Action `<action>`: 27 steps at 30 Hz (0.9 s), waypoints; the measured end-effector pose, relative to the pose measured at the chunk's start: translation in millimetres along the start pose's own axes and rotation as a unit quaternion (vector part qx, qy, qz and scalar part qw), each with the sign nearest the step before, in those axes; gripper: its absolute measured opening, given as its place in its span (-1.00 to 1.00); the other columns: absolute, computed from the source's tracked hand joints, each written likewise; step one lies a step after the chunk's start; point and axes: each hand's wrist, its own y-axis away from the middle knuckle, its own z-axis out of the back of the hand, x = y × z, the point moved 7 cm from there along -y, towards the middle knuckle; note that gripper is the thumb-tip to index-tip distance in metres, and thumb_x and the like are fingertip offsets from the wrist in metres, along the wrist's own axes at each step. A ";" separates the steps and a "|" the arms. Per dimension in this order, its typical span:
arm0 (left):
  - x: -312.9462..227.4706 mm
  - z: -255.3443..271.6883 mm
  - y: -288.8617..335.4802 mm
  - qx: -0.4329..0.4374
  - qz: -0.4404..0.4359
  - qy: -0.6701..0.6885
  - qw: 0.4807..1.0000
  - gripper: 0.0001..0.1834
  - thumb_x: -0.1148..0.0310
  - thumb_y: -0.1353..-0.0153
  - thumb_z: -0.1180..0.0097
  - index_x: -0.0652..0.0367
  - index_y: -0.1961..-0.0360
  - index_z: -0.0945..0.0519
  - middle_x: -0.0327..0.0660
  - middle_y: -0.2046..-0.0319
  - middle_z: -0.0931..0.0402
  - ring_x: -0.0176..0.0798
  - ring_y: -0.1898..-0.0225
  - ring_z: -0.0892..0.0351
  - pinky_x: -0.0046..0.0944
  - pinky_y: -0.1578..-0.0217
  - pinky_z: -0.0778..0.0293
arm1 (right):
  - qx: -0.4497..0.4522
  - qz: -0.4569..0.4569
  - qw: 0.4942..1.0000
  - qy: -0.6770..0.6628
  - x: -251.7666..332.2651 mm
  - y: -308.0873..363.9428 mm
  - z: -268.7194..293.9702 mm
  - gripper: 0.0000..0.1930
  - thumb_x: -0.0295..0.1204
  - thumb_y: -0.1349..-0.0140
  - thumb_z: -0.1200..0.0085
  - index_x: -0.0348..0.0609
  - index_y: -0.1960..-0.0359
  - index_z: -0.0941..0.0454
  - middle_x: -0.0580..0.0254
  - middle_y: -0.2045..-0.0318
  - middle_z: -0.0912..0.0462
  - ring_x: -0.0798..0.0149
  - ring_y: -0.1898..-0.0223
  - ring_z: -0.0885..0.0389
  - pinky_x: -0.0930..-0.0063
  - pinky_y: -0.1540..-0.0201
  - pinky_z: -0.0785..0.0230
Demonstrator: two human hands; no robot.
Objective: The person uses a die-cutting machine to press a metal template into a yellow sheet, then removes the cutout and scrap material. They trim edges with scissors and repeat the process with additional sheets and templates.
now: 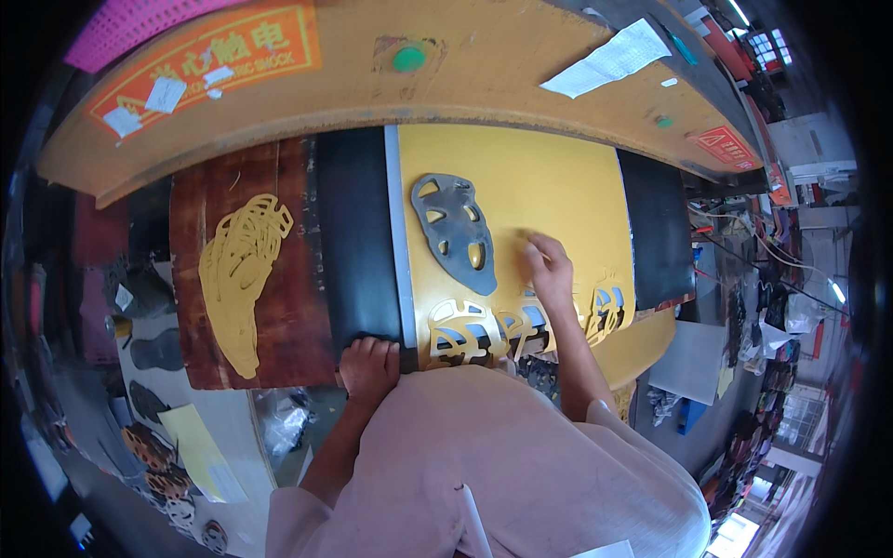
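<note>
A yellow sheet (558, 186) lies over a black board (358, 232) in front of me. On the sheet's left part rests a dark grey sole-shaped cutting die (456, 232) with several openings. My right hand (549, 270) hovers over the sheet, right of the die and apart from it. Its fingers are loosely extended, slightly blurred, with nothing seen in them. My left hand (370, 367) is curled at the board's near edge; whatever is under the fingers is hidden. Along the sheet's near edge, cut-out openings leave a yellow lattice of scrap (460, 330).
A stack of yellow cut pieces (244, 270) lies on a reddish-brown board (298, 325) at the left. An orange-tan machine beam (502, 88) spans the far side above the sheet. Left below stands a pale table (233, 423) with yellow paper and dark sole shapes.
</note>
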 end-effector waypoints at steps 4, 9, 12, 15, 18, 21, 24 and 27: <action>-0.8 7.1 -18.9 -0.038 -0.031 -0.016 0.999 -0.77 0.27 -0.26 -0.30 0.07 0.51 -0.61 -0.19 0.47 -0.54 -0.01 0.40 -0.57 0.01 0.38 -0.42 | -0.074 -0.082 0.993 -0.035 -28.6 29.0 35.3 -0.68 -0.37 -0.48 -0.21 -0.33 -0.12 -0.70 0.10 -0.05 -0.72 0.32 -0.05 -0.71 0.43 -0.12 -0.56; 23.5 -2.2 -86.3 -0.076 -0.045 -0.039 0.995 -0.68 0.28 -0.28 -0.30 0.08 0.60 -0.53 -0.16 0.54 -0.48 0.01 0.44 -0.55 0.03 0.39 -0.42 | -0.074 -0.091 0.983 -0.142 -32.9 -13.8 23.8 -0.69 -0.36 -0.49 -0.21 -0.34 -0.09 -0.72 0.30 0.23 -0.77 0.47 0.19 -0.66 0.53 0.17 -0.57; 37.2 -8.2 -131.1 -0.081 -0.046 -0.035 0.995 -0.63 0.29 -0.33 -0.29 0.10 0.62 -0.48 -0.13 0.55 -0.46 0.04 0.44 -0.55 0.04 0.40 -0.44 | -0.072 -0.017 0.991 -0.113 -10.3 -64.9 32.2 -0.62 -0.29 -0.49 -0.16 -0.37 -0.14 -0.69 0.28 0.25 -0.75 0.46 0.21 -0.65 0.53 0.15 -0.55; 46.5 -13.8 -174.4 -0.086 -0.051 -0.072 0.992 -0.63 0.28 -0.33 -0.28 0.11 0.61 -0.50 -0.13 0.54 -0.48 0.05 0.43 -0.56 0.05 0.39 -0.46 | -0.126 0.053 0.986 -0.093 11.4 -133.0 68.7 -0.55 -0.25 -0.50 -0.06 -0.37 -0.23 -0.60 0.26 0.29 -0.73 0.41 0.25 -0.63 0.46 0.17 -0.53; 57.3 -21.7 -214.2 -0.096 -0.038 -0.099 0.990 -0.63 0.25 -0.35 -0.25 0.10 0.61 -0.53 -0.12 0.54 -0.53 0.08 0.44 -0.58 0.08 0.39 -0.49 | -0.291 0.062 0.953 -0.053 19.6 -216.6 147.5 -0.50 -0.30 -0.48 -0.06 -0.34 -0.36 -0.51 0.24 0.30 -0.74 0.42 0.29 -0.67 0.46 0.24 -0.54; 67.2 -28.1 -249.9 -0.117 -0.031 -0.130 0.984 -0.64 0.23 -0.34 -0.26 0.08 0.61 -0.54 -0.14 0.53 -0.55 0.06 0.42 -0.60 0.05 0.38 -0.52 | -0.286 -0.007 0.941 -0.180 8.0 -290.4 180.1 -0.56 -0.34 -0.49 -0.07 -0.23 -0.34 -0.56 0.28 0.41 -0.70 0.49 0.39 -0.61 0.51 0.35 -0.44; 77.3 -28.8 -284.7 -0.138 -0.016 -0.122 0.983 -0.64 0.20 -0.33 -0.26 0.08 0.60 -0.55 -0.16 0.52 -0.56 0.06 0.40 -0.61 0.04 0.36 -0.53 | -0.240 -0.006 0.959 -0.149 -5.8 -292.9 177.6 -0.61 -0.38 -0.50 -0.11 -0.21 -0.29 -0.60 0.31 0.43 -0.69 0.47 0.39 -0.64 0.51 0.36 -0.44; 86.4 -29.6 -311.9 -0.132 0.005 -0.120 0.984 -0.65 0.20 -0.30 -0.27 0.09 0.60 -0.55 -0.15 0.51 -0.56 0.08 0.40 -0.60 0.05 0.35 -0.53 | -0.154 0.016 0.981 0.121 -34.8 -247.9 132.3 -0.68 -0.36 -0.49 -0.18 -0.26 -0.17 -0.68 0.17 0.37 -0.74 0.27 0.28 -0.73 0.38 0.17 -0.58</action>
